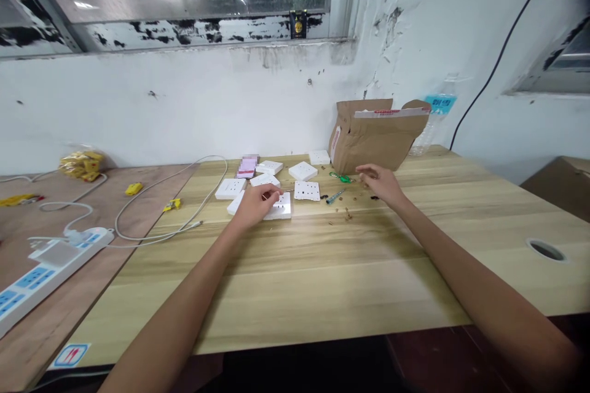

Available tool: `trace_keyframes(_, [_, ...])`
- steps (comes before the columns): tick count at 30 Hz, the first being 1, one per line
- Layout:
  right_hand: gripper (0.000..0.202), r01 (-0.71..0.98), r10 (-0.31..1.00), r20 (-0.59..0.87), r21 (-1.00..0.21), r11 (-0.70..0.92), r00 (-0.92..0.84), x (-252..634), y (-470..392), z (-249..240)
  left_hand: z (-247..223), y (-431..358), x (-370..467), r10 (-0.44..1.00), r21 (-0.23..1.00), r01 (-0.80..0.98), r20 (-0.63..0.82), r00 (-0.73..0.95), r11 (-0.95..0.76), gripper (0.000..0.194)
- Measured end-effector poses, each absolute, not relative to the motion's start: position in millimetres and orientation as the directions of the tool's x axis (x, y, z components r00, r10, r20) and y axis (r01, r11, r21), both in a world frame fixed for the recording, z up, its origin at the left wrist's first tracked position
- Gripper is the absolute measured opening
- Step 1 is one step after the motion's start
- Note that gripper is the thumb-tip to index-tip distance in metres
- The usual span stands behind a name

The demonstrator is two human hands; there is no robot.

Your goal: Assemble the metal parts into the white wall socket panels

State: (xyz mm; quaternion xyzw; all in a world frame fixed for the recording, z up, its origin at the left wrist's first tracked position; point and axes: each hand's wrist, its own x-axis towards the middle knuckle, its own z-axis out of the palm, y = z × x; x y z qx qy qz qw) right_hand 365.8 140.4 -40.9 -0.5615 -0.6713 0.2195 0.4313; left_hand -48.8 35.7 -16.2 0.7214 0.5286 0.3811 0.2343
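My left hand is closed in a pinch above the white socket plates. A thin dark piece, perhaps the tip of a slim tool, sticks out to the right of its fingers; its kind is unclear. Under and beside that hand lie a white plate and several others. Just to its right is a white plate with dark holes. My right hand hovers before the paper bag, fingers stretched out and holding nothing visible. Close to its fingertips lies a green-handled tool. A teal screwdriver-like tool and small brass-coloured bits lie nearby.
A brown paper bag stands against the wall, with a plastic bottle behind it. At left are a white power strip, a looping white cable and yellow packets. A round hole pierces the tabletop at right.
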Motion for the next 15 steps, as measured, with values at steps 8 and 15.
trace_keyframes(8, [0.040, 0.922, 0.883, 0.457, -0.288, 0.261, -0.107, 431.6, 156.4, -34.1, -45.6, 41.6, -34.5, 0.784, 0.389, 0.701, 0.466, 0.410, -0.598, 0.041])
trace_keyframes(15, [0.040, 0.943, 0.956, 0.285, -0.294, 0.158, -0.071, 462.3, 163.1, -47.7, -51.7, 41.4, -30.5, 0.757, 0.313, 0.707, 0.436, 0.486, -0.634, 0.045])
